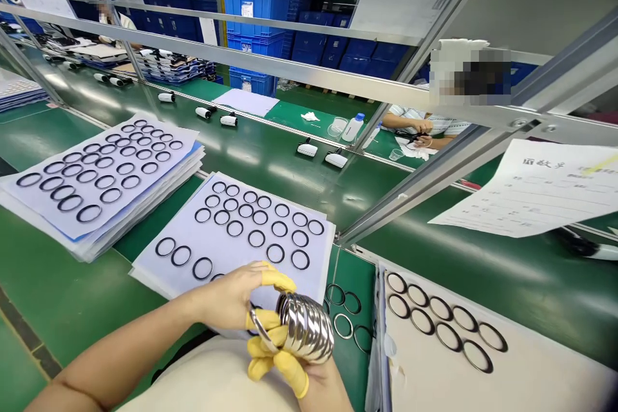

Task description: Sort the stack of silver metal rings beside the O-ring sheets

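Observation:
A row of shiny metal rings (311,328), stacked side by side, lies in my right hand (294,370), whose yellow-covered fingers curl around it from below. My left hand (248,293), also with yellow finger covers, is at the near end of this stack. One separate ring (263,331) is tilted between its fingers, apart from the rest. Both hands are above the front edge of a white sheet (193,283), on which black-edged rings (255,238) lie in loose rows. Part of that sheet is hidden behind my left hand.
A thick pile of sheets (178,187) with many rings stands at left. At right, a cream board (434,386) carries two rows of rings. Loose rings (343,326) lie on the green table between. Metal frame bars (386,187) and a hanging paper (526,196) rise ahead; a person (425,125) works beyond.

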Demonstrator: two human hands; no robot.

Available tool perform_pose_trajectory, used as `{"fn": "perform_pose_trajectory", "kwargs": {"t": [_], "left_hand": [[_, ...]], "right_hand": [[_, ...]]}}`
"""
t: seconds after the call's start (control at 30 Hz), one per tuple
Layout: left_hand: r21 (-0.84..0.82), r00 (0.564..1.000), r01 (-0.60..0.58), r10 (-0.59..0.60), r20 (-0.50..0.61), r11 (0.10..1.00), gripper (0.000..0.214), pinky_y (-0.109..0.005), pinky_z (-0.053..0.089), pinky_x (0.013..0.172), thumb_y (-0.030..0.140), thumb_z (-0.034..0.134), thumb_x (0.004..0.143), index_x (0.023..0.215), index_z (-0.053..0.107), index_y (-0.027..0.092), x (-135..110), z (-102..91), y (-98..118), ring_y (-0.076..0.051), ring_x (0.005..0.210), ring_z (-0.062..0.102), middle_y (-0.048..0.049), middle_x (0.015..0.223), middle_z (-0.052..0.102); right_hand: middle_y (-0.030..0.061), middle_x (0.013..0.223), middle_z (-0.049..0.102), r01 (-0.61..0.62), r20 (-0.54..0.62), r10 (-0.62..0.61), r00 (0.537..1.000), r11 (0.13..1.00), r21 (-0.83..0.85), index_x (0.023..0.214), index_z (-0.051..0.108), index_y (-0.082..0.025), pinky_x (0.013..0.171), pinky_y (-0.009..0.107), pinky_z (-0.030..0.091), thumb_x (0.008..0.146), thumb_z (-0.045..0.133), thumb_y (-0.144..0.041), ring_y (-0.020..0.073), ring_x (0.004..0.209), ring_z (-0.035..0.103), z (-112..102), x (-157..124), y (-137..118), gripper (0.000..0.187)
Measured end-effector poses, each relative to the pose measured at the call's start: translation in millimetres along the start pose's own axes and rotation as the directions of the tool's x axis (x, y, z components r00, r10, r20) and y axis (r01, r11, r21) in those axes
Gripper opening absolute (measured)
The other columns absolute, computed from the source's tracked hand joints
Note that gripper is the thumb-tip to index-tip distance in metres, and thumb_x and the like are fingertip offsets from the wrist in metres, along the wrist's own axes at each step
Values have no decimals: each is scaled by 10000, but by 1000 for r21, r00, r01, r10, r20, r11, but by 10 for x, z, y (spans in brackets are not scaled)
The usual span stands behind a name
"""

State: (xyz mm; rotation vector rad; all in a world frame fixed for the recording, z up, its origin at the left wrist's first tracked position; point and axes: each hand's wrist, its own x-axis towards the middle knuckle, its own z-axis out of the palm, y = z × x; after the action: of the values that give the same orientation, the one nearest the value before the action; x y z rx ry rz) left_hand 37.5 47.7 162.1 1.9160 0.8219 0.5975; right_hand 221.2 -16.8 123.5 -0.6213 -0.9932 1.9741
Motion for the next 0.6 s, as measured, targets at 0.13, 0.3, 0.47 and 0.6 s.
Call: {"fn": "perform_pose_trajectory", "kwargs": {"t": [0.13,0.3,0.47,0.6], "left_hand": [[-110,994,66,-75,-75,992,546,-399,400,998,369,711,766,1255,531,207,-258,-111,-141,-243,1137,514,-111,1251,557],[-403,928,269,-347,-135,875,383,-231,469,584,502,540,879,965,643,144,-370,-71,-100,-109,591,530,-20,692,607],[-614,881,428,-156,446,663,532,-167,342,375,622,506,849,1054,592,139,-223,56,-20,-54,338,387,26,533,573],[-615,844,433,-55,534,659,551,-156,279,336,690,566,759,859,590,149,-142,162,-56,-54,329,336,68,433,461]], "right_hand": [[21,877,788,65,-110,-69,992,997,-36,943,752,-283,757,296,569,834,674,-412,163,741,734,-13,-7,13,186],[27,986,773,148,-201,-192,961,965,-215,1033,712,-329,791,348,592,893,610,-344,196,810,737,-95,20,108,173],[64,1170,701,292,149,-280,948,589,-753,1203,620,-314,950,426,516,897,557,-188,254,1056,656,-199,105,102,337],[45,1188,686,323,280,-161,947,463,-826,1232,601,-326,1056,405,417,847,641,-327,257,1146,597,-210,129,-48,386]]}}
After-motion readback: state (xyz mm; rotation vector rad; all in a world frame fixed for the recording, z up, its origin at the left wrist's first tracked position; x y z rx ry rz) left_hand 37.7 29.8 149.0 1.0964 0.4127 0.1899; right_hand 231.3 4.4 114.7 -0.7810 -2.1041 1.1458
